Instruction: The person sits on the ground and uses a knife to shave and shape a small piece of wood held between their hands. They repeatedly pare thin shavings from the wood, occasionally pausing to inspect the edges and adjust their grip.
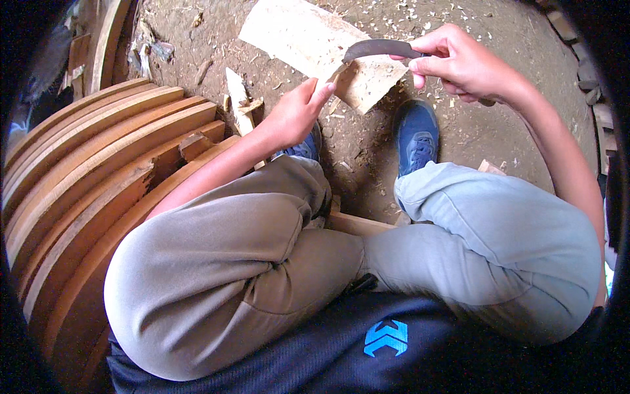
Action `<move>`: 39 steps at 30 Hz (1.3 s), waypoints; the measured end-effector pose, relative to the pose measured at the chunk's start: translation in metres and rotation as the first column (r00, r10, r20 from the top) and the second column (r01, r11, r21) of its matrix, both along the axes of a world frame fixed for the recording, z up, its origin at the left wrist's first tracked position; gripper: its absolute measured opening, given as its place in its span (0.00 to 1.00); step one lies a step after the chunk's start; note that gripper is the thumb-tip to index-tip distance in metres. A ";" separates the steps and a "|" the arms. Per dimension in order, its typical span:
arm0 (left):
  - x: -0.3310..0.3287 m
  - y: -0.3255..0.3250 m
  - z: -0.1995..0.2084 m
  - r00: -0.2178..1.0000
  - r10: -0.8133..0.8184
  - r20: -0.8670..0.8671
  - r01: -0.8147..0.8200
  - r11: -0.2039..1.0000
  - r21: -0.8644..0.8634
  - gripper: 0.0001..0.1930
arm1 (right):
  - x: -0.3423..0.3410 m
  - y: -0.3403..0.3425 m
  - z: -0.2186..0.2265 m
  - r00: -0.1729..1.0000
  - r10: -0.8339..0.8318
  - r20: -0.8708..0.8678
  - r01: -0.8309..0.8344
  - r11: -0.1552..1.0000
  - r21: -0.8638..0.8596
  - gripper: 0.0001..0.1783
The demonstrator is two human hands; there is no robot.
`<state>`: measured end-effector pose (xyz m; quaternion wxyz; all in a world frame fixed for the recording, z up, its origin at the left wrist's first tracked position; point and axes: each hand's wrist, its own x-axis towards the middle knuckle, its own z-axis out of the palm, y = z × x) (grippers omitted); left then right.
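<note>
My right hand [462, 65] is closed around the handle of a dark knife with a curved blade [380, 48], which points left. My left hand [296, 115] pinches a thin wooden stick [342, 71], held out ahead of my knees. The blade's tip meets the stick's far end or lies just over it; I cannot tell which. Beneath both hands, a pale wooden board [298, 33] lies on the ground, with shavings on it.
Several curved wooden pieces [98, 154] are stacked at my left. A pale pointed scrap [239, 102] lies beside them. Shavings are scattered over the dirt ground [485, 23]. My blue shoes [417, 131] flank the board's near end. Wooden blocks [564, 27] line the far right.
</note>
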<state>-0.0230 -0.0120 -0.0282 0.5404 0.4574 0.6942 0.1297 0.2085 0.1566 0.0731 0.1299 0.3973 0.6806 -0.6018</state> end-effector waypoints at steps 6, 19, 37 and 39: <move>0.001 0.002 0.001 1.000 -0.022 -0.015 0.021 1.000 -0.019 0.30 | -0.001 0.006 0.007 0.984 0.179 0.006 -0.178 0.969 0.172 0.11; -0.001 -0.002 -0.014 0.999 0.019 0.036 -0.018 0.999 -0.028 0.27 | 0.002 0.000 -0.012 0.965 0.195 -0.175 -0.142 0.950 0.278 0.13; 0.000 -0.002 -0.008 0.996 0.060 0.070 -0.062 0.998 0.027 0.25 | 0.033 -0.004 -0.018 0.953 0.292 -0.076 -0.264 0.928 0.262 0.11; 0.002 0.003 0.005 0.982 0.120 0.147 -0.114 0.992 -0.046 0.23 | 0.030 -0.002 -0.015 0.969 0.211 -0.126 -0.168 0.942 0.289 0.12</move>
